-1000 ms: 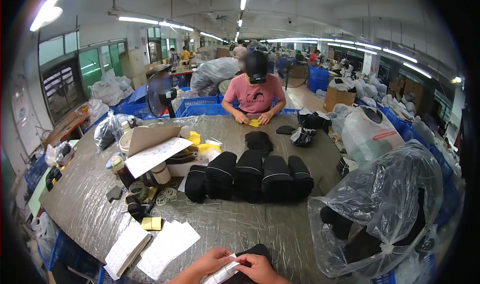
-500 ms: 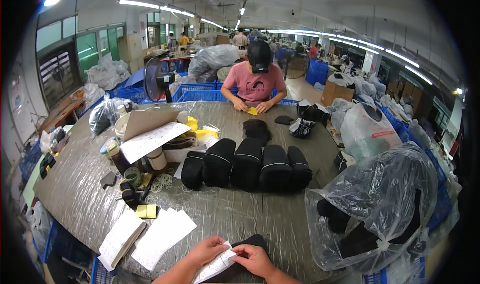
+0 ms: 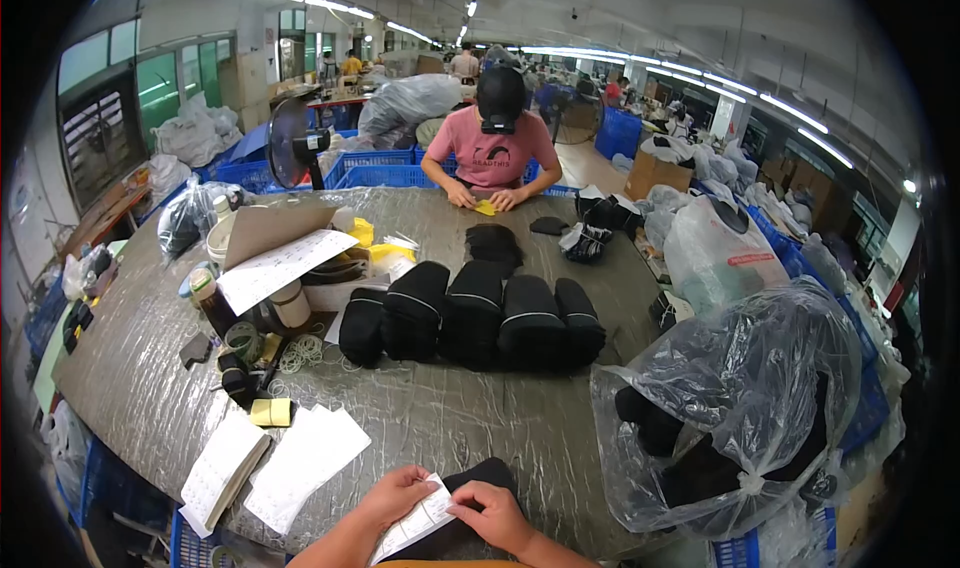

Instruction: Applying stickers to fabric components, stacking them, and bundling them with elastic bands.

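At the near edge of the table, my left hand (image 3: pixel 398 496) is closed on a white printed paper slip (image 3: pixel 414 524), pinching its upper end between thumb and fingers. My right hand (image 3: pixel 492 515) has its thumb and fingertips pinched at the slip's right edge. Under and beyond both hands lies a dark folded fabric piece (image 3: pixel 487 476), partly covered by the hands and paper. To the left are loose white sheets (image 3: pixel 310 468), a thick pad of papers (image 3: pixel 222 471) and a small yellow bundle (image 3: pixel 270 412).
Several black fabric bundles (image 3: pixel 472 313) with thin bands stand mid-table. Rubber bands (image 3: pixel 300 354), jars and a tilted cardboard sheet (image 3: pixel 275 230) are at left. A clear plastic bag (image 3: pixel 740 368) of black pieces sits at right. Opposite, a person (image 3: pixel 490 148) handles a yellow piece.
The whole view has shifted slightly, so the table's things appear a little further left and higher. The paper slip tilts more upright between my hands, and both keep their pinch.
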`<state>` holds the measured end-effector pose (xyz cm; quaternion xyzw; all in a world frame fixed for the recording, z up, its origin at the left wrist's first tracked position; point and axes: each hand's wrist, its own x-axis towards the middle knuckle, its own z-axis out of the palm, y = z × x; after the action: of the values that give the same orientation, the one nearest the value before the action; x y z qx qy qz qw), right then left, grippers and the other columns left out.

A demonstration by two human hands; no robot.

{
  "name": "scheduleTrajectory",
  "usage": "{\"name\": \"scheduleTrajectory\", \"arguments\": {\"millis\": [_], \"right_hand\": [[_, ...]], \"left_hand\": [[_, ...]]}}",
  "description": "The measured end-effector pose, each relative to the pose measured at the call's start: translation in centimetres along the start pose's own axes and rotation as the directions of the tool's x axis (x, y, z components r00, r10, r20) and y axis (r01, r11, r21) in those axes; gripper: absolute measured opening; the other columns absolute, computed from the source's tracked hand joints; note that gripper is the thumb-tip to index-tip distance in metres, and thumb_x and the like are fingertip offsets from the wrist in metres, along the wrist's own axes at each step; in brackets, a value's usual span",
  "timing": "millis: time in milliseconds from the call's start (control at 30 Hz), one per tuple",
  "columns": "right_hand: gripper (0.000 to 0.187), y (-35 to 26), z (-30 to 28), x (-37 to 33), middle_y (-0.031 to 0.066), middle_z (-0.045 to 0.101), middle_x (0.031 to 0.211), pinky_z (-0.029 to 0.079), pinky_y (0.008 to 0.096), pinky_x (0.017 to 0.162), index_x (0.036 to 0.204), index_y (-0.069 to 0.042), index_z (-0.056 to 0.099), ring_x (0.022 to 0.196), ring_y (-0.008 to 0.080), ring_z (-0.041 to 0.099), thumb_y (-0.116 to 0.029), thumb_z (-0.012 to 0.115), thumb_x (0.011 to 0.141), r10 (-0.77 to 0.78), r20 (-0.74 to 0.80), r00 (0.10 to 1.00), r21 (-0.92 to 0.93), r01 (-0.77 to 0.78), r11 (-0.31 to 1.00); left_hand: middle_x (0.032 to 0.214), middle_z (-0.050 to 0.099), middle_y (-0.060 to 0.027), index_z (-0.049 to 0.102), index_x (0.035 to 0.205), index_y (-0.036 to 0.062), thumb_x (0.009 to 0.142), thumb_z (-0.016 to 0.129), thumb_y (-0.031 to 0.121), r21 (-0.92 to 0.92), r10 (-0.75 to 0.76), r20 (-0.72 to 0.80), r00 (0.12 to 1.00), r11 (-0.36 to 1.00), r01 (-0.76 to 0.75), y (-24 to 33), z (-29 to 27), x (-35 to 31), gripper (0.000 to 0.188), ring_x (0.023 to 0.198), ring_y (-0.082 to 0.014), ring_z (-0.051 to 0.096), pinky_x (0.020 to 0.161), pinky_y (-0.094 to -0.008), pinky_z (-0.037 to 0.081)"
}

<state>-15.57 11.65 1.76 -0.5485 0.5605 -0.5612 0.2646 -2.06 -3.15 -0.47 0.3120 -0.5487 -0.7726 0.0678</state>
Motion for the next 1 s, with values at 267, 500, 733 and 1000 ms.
{"name": "scheduleTrajectory", "arguments": {"millis": [267,500,733,1000], "right_hand": [[0.023,-0.4,0.1,0.2,0.0074,0.069,0.088,0.051,0.0241,0.073,0.1,0.001,0.068,0.079,0.0114,0.064,-0.003,0.074,0.078,0.215,-0.034,0.976,0.015,-0.215,0.977],[0.007,-1.0,-0.6,1.1,0.0095,0.059,0.075,0.045,0.029,0.059,0.082,0.0,0.063,0.065,0.021,0.058,0.003,0.068,0.078,0.069,-0.028,0.997,-0.001,-0.069,0.998],[0.01,0.0,-0.3,0.3,0.0057,0.065,0.081,0.048,0.025,0.066,0.088,0.0,0.065,0.072,0.013,0.06,0.007,0.066,0.08,0.114,-0.068,0.991,0.106,-0.107,0.989],[0.02,-0.2,-0.2,0.5,0.0052,0.066,0.088,0.05,0.023,0.073,0.101,0.004,0.064,0.081,0.009,0.061,0.006,0.067,0.082,0.316,-0.016,0.949,0.159,-0.309,0.938]], "left_hand": [[0.084,0.064,-0.0047,0.058,0.102,-0.0006,0.092,0.062,0.013,0.384,0.043,-0.031,0.999,0.923,-0.028,2.9,1.4,-1.7,0.017,0.075,-0.0092,0.059,0.065,-0.024,0.049],[0.083,0.062,-0.0022,0.058,0.099,0.0014,0.092,0.062,0.012,0.169,0.103,-0.004,0.995,0.98,-0.101,1.2,0.5,0.0,0.014,0.076,-0.0077,0.057,0.065,-0.0247,0.047],[0.079,0.062,-0.0024,0.057,0.097,0.0007,0.093,0.06,0.011,-0.015,0.004,-0.122,0.993,1.0,-0.006,0.6,0.7,0.2,0.012,0.069,-0.0066,0.056,0.06,-0.0218,0.045],[0.079,0.063,-0.0032,0.057,0.098,0.0012,0.094,0.058,0.012,0.043,0.073,-0.178,0.981,0.997,-0.067,1.6,0.4,-0.6,0.011,0.069,-0.0063,0.057,0.058,-0.0224,0.045]]}}
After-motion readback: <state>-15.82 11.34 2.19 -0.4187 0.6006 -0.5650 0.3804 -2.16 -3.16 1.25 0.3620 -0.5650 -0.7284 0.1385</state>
